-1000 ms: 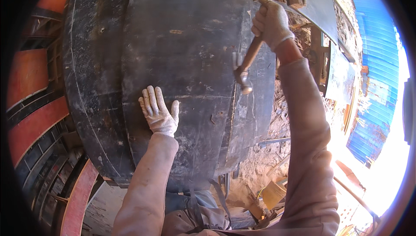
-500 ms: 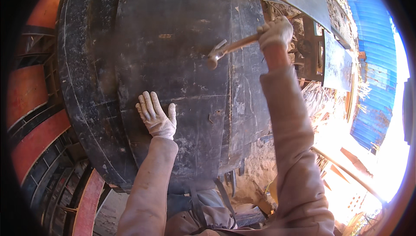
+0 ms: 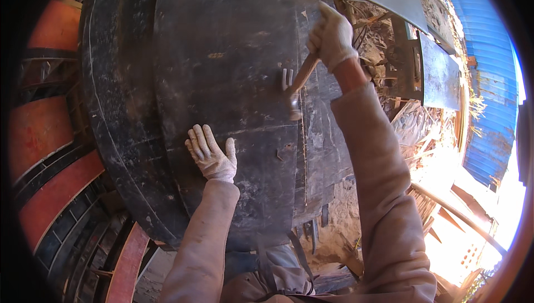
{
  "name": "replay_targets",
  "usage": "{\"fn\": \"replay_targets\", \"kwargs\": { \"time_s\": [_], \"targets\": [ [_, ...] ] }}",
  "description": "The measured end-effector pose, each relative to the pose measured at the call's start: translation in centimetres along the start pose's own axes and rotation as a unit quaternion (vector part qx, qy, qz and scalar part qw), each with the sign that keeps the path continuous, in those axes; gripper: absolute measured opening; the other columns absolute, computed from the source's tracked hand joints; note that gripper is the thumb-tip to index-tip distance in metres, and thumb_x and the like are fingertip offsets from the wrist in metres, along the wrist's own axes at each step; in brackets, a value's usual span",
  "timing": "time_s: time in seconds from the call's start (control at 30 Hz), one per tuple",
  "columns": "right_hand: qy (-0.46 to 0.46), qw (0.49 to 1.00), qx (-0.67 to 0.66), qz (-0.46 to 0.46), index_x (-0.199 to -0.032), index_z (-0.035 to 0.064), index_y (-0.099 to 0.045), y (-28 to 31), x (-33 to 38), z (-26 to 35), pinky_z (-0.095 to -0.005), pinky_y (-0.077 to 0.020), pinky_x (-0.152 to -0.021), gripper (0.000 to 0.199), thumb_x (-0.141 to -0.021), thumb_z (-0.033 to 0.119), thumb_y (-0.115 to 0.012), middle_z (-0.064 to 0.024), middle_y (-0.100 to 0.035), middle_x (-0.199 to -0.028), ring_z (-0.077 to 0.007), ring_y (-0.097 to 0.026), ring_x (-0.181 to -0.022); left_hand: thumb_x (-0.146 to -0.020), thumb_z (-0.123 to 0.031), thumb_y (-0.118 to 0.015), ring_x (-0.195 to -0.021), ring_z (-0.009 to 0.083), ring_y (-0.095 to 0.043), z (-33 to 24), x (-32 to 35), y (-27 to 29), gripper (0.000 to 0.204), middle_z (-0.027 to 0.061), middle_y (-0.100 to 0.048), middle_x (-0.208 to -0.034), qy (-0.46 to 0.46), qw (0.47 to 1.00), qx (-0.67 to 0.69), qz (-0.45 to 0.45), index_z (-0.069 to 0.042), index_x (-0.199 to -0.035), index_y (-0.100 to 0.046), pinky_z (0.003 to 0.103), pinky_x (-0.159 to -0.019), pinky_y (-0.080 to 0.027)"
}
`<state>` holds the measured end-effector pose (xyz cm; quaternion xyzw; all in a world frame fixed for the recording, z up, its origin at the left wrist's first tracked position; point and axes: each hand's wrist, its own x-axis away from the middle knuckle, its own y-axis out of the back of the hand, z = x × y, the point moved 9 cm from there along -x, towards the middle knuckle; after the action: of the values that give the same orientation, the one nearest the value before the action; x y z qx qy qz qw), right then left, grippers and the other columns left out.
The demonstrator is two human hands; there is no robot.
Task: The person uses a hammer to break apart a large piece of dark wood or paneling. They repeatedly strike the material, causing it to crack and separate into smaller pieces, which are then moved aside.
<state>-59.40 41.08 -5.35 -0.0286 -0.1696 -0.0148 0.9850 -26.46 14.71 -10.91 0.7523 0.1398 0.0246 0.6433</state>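
A large black curved wooden form (image 3: pixel 222 69) made of planks fills the middle of the view. My left hand (image 3: pixel 211 155), in a worn white glove, lies flat on it with fingers spread. My right hand (image 3: pixel 332 36), also gloved, grips the wooden handle of a claw hammer (image 3: pixel 292 89). The hammer's metal head points down and rests against the black surface near a seam between planks.
Red and black curved panels (image 3: pixel 50 191) stand at the left. Grey metal sheets (image 3: pixel 439 75) and scrap wood lie at the upper right, beside a blue corrugated roof (image 3: pixel 484 80). Sandy ground (image 3: pixel 345 230) with debris shows below the form.
The hammer swung from a raised, sideways position down onto the black surface. My left hand stayed flat in the same spot.
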Motion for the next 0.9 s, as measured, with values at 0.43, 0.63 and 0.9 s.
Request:
{"fn": "replay_targets", "kwargs": {
  "time_s": [0.43,0.63,0.9],
  "targets": [
    [-0.031,0.797,0.372,0.475,-0.114,0.0014,-0.072,-18.1,0.7,-4.6,-0.0383,-0.0507,-0.046,0.023,-0.097,0.014,-0.064,-0.0068,-0.065,-0.072,-0.0174,-0.059,-0.053,-0.097,-0.045,-0.066,-0.15,0.045,-0.031,0.5,0.2,0.0,0.081,0.026,-0.032,-0.161,0.008,0.999,0.028,0.019,0.004,-0.154,-0.036,0.062,-0.123,-0.028],
    [0.036,0.758,0.459,0.461,-0.075,-0.0006,-0.071,-20.5,7.1,-2.5,-0.0368,-0.0426,-0.048,0.047,-0.097,0.04,-0.065,-0.0037,-0.052,-0.057,-0.0147,-0.048,-0.05,-0.096,-0.044,-0.068,-0.15,0.0459,-0.031,-0.1,0.1,-0.1,0.081,0.0267,-0.033,-0.161,0.012,0.999,0.031,0.023,0.005,-0.153,-0.037,0.061,-0.124,-0.027],
    [0.033,0.956,-0.044,0.287,-0.064,0.0155,-0.044,-9.7,11.7,9.5,-0.0333,-0.0341,-0.046,0.05,-0.107,0.04,-0.052,0.0012,-0.036,-0.052,-0.0136,-0.037,-0.047,-0.096,-0.047,-0.068,-0.149,0.0462,-0.034,0.6,0.3,0.2,0.082,0.0265,-0.036,-0.16,0.0,1.0,0.002,0.001,0.004,-0.153,-0.039,0.062,-0.123,-0.027]
  ]
}}
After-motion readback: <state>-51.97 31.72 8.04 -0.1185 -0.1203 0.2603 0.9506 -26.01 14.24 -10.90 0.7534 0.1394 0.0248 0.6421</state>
